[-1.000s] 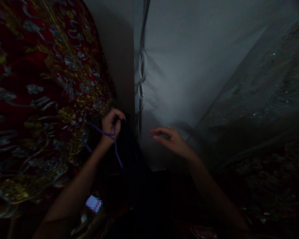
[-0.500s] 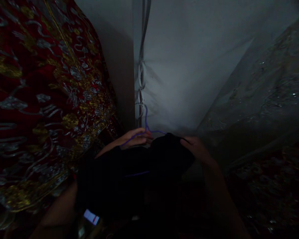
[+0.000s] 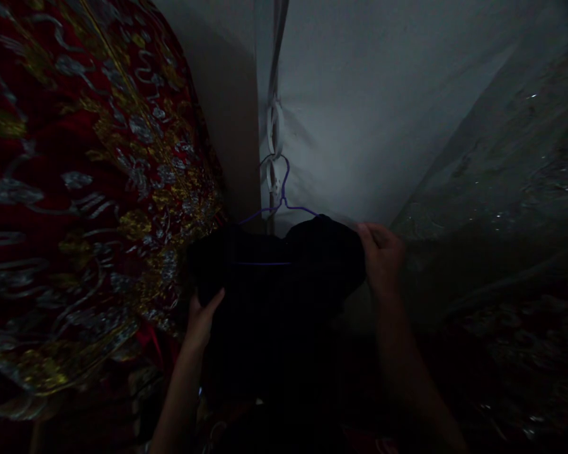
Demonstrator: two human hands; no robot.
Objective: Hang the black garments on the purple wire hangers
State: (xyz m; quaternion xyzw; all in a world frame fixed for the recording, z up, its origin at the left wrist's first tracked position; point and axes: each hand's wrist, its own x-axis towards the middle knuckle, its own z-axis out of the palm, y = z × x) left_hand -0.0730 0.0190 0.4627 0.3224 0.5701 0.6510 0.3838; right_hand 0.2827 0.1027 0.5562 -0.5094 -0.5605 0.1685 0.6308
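In the middle of the scene, near the edge of a pale wall [image 3: 350, 126], I have a dark garment [image 3: 284, 296] spread on a thin purple hanger [image 3: 283, 200], its neckline facing up and the hanger's straight lower bar showing across the opening. The hook rises beside the white rings [image 3: 280, 129] at the wall's edge; whether it is caught in one of them I cannot tell. My right hand [image 3: 383, 252] pinches the garment's right shoulder edge between thumb and fingers. My left hand [image 3: 202, 315] is at the lower left side of the cloth, thumb laid over the front and fingers hidden behind, so I cannot tell how firmly it grips. To the left, just beside the garment, hangs a red embroidered cloth [image 3: 113, 189] in gold and silver; to the right is a glittering, see-through sheet [image 3: 515, 189]. I judge the garment to be soft and light, limp wherever the hanger gives it no support, and likely to slide along the slim wire if pulled from one side. The shoulder edges look the best places to hold; for lifting, I would rather take the hanger's neck, which seems stiff though perhaps bendable.
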